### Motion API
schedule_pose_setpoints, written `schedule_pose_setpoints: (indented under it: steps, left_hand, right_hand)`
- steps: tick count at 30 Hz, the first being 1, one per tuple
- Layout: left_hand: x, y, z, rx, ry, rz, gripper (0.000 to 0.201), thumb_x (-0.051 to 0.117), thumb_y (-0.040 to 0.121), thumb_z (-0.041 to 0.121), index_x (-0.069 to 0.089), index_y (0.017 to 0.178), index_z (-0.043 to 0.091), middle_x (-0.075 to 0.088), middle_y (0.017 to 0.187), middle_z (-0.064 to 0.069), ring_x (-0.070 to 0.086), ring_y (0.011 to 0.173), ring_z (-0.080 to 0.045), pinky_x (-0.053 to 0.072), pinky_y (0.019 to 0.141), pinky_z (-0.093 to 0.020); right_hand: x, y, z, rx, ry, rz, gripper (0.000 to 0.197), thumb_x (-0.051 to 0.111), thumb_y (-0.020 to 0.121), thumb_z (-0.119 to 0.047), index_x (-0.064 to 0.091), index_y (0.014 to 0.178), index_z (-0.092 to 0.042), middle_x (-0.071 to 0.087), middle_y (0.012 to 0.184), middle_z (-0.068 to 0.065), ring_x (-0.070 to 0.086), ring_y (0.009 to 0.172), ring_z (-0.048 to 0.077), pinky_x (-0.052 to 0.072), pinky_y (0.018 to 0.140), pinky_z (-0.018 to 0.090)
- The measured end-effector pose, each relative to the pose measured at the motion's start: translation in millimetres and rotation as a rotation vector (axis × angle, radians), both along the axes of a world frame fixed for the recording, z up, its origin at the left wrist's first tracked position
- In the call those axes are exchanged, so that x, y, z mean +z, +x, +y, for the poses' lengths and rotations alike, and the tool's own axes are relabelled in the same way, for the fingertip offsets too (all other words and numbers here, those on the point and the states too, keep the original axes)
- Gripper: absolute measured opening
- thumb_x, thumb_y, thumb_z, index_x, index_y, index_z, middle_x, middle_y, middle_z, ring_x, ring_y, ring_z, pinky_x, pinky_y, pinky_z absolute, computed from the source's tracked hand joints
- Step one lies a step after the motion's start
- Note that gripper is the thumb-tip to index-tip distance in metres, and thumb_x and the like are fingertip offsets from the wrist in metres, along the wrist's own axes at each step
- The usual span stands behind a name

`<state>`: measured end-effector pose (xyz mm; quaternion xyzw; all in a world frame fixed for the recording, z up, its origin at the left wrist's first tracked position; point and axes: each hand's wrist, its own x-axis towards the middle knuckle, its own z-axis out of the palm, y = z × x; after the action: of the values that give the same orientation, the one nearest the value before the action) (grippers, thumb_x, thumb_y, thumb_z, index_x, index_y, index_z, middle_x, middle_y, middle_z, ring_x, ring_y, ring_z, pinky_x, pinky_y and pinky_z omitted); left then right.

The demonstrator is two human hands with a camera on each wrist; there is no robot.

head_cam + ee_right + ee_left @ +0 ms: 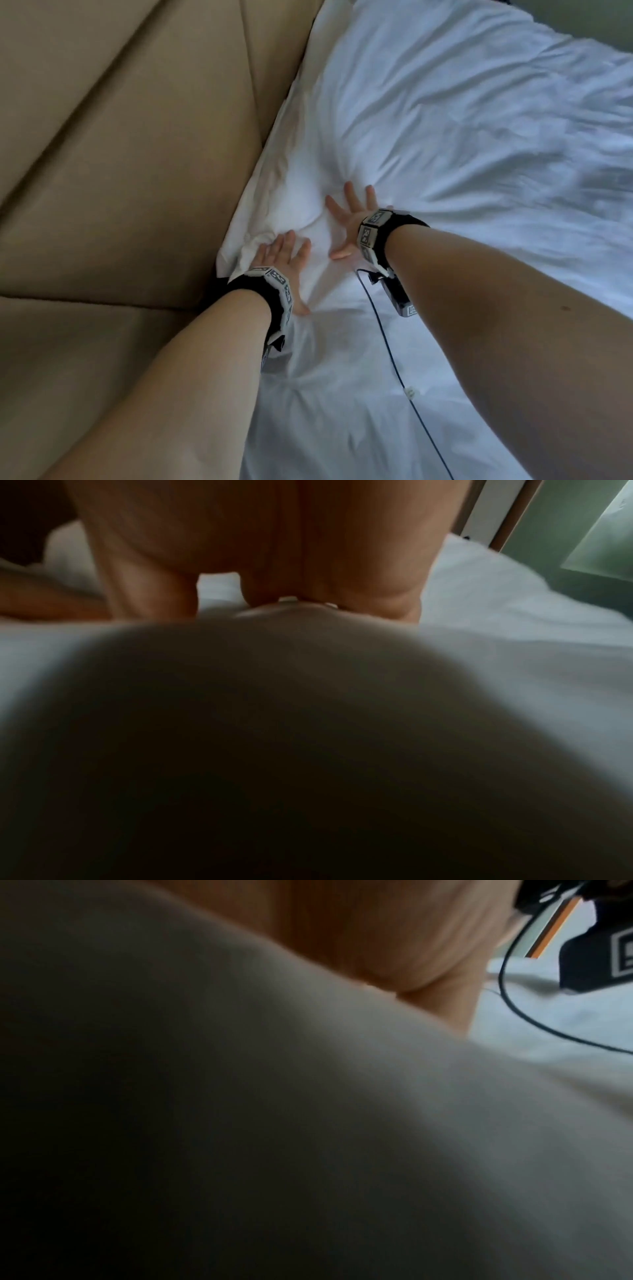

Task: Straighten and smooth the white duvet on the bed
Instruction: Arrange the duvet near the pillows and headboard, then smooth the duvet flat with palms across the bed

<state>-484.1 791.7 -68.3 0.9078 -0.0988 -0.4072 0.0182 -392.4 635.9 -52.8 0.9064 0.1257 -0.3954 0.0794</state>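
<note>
The white duvet (445, 137) covers the bed, rumpled with many creases toward the right. My left hand (284, 253) lies flat on it with straight fingers, close to the duvet's left edge by the headboard. My right hand (346, 219) presses flat beside it, fingers spread, a little farther up the bed. The cloth puffs up between and ahead of the two hands. In the left wrist view the palm (377, 934) sits on blurred white fabric (445, 1123). In the right wrist view the palm (274, 534) bears down on the duvet (514, 642).
A tan padded headboard (120, 154) runs along the left of the bed. A thin black cable (394, 359) trails from the right wrist device across the duvet. A greenish wall or panel (582, 534) shows beyond the bed's far side.
</note>
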Motion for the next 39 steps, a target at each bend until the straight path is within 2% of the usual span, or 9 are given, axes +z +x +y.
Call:
schedule_pose_setpoints:
  steps: [6,12,15,18,22,27,33,35,39]
  left_hand:
    - [-41,1,-4,0.052,0.006,-0.014,0.124,0.073,0.075,0.038,-0.026,0.147,0.02,-0.031,0.154,-0.009,-0.021,0.146,-0.025,-0.01,0.118,-0.04]
    - [-46,7,-5,0.068,-0.013,0.016,0.121,0.072,0.077,0.04,-0.024,0.148,0.022,-0.029,0.155,-0.006,-0.016,0.147,-0.027,-0.007,0.121,-0.038]
    - [-41,3,0,0.057,-0.021,0.022,0.109,0.063,0.085,0.042,-0.022,0.149,0.022,-0.027,0.156,-0.006,-0.016,0.147,-0.025,-0.006,0.121,-0.036]
    - [-28,-4,9,0.033,-0.046,0.015,0.088,0.048,0.094,0.043,-0.016,0.151,0.023,-0.023,0.158,-0.007,-0.014,0.148,-0.024,-0.005,0.119,-0.033]
    - [-8,-14,22,0.09,-0.065,-0.024,0.072,0.04,0.097,0.043,0.0,0.153,0.02,-0.009,0.161,-0.005,-0.006,0.149,-0.021,0.002,0.12,-0.031]
    - [25,-28,26,0.103,0.022,-0.045,0.071,0.036,0.097,0.048,0.001,0.153,0.023,-0.007,0.161,-0.004,-0.005,0.149,-0.027,0.005,0.122,-0.038]
    - [63,-57,20,0.145,0.008,-0.123,0.07,0.037,0.098,0.046,0.0,0.153,0.025,-0.007,0.161,-0.001,-0.005,0.149,-0.025,0.007,0.121,-0.038]
    - [67,-75,21,0.187,-0.015,-0.146,0.072,0.04,0.097,0.045,0.0,0.153,0.025,-0.007,0.161,-0.003,-0.004,0.149,-0.026,0.009,0.121,-0.037]
    - [63,-128,32,0.289,-0.054,-0.162,0.079,0.046,0.094,0.045,-0.004,0.153,0.027,-0.009,0.16,-0.005,-0.003,0.148,-0.026,0.01,0.121,-0.037]
  right_hand:
    - [-45,14,3,-0.033,0.004,-0.036,0.113,0.068,0.07,-0.059,-0.015,0.145,-0.046,-0.03,0.155,-0.007,-0.022,0.144,0.036,0.01,0.109,0.068]
    - [-53,22,5,-0.059,-0.005,-0.002,0.113,0.072,0.071,-0.052,-0.012,0.146,-0.045,-0.029,0.155,-0.007,-0.022,0.144,0.035,0.007,0.108,0.069]
    - [-52,20,7,-0.089,-0.012,0.001,0.113,0.073,0.07,-0.05,-0.011,0.145,-0.047,-0.029,0.155,-0.009,-0.023,0.144,0.034,0.006,0.109,0.069]
    - [-42,15,8,-0.106,-0.022,0.002,0.108,0.07,0.074,-0.049,-0.012,0.145,-0.047,-0.03,0.154,-0.01,-0.025,0.143,0.032,0.003,0.11,0.068]
    - [-24,-1,9,-0.077,-0.05,-0.012,0.091,0.056,0.085,-0.049,-0.01,0.148,-0.042,-0.025,0.157,-0.006,-0.02,0.145,0.031,0.006,0.112,0.066]
    - [4,-33,17,-0.08,-0.057,0.043,0.081,0.045,0.089,-0.06,-0.004,0.15,-0.036,-0.015,0.16,-0.003,-0.014,0.146,0.033,0.011,0.117,0.058]
    - [53,-85,7,-0.127,0.113,0.021,0.072,0.05,0.095,-0.041,0.014,0.152,-0.019,-0.002,0.159,0.015,0.0,0.147,0.037,0.005,0.118,0.048]
    - [57,-102,-3,-0.105,0.081,-0.002,0.069,0.051,0.095,-0.039,0.016,0.152,-0.022,-0.002,0.16,0.012,0.001,0.147,0.036,0.008,0.118,0.049]
    - [51,-145,-19,0.074,-0.122,-0.02,0.057,0.042,0.1,-0.031,0.014,0.15,-0.038,-0.009,0.16,-0.006,-0.008,0.148,0.027,0.016,0.118,0.054]
